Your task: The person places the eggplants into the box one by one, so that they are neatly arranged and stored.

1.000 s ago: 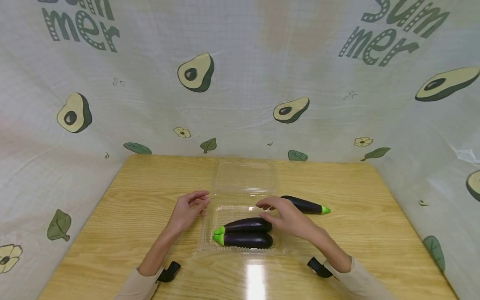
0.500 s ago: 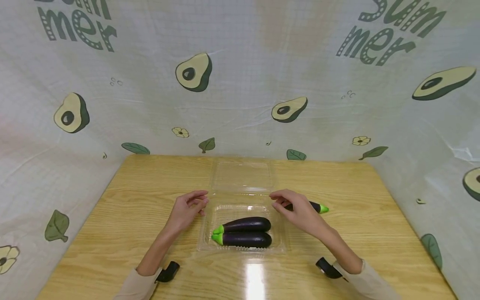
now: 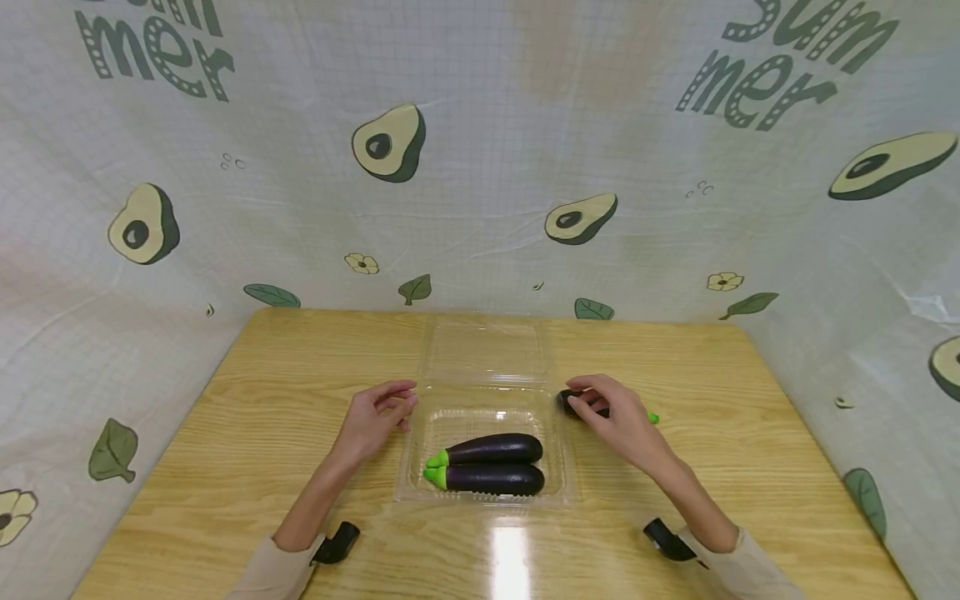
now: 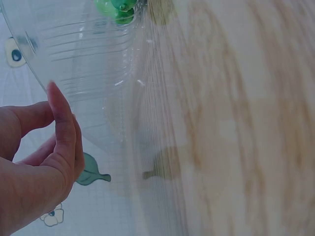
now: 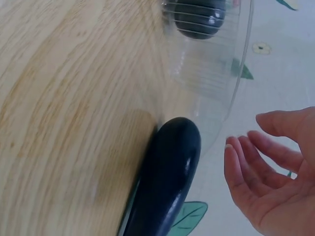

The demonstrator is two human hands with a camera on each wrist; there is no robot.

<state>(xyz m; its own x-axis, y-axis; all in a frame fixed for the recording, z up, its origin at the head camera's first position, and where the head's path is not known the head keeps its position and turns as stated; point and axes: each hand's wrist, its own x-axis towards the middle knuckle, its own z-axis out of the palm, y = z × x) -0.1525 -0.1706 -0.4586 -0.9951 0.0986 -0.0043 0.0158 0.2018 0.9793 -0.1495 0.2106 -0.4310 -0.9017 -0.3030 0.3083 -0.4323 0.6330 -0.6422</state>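
Observation:
Two dark purple eggplants (image 3: 495, 478) with bright green stem ends lie side by side in a clear plastic clamshell box (image 3: 558, 487), whose lid (image 3: 486, 346) is folded back. Another eggplant (image 5: 167, 177) lies on the table just right of the box. My right hand (image 3: 615, 417) hovers over it, covering its middle in the head view; in the right wrist view the fingers (image 5: 241, 177) are loosely bent and apart from it. My left hand (image 3: 378, 414) stays at the box's left edge, fingertips right at the rim, holding nothing.
The box and the eggplants stand on a wood-grain table (image 3: 285, 375). A white cloth (image 3: 480, 150) printed with avocados and leaves hangs behind and at both sides. Black wrist cameras (image 3: 337, 543) sit on both forearms.
My right hand has moved right, from above the eggplants in the box to over the eggplant on the table. My left hand has stayed at the box's left edge.

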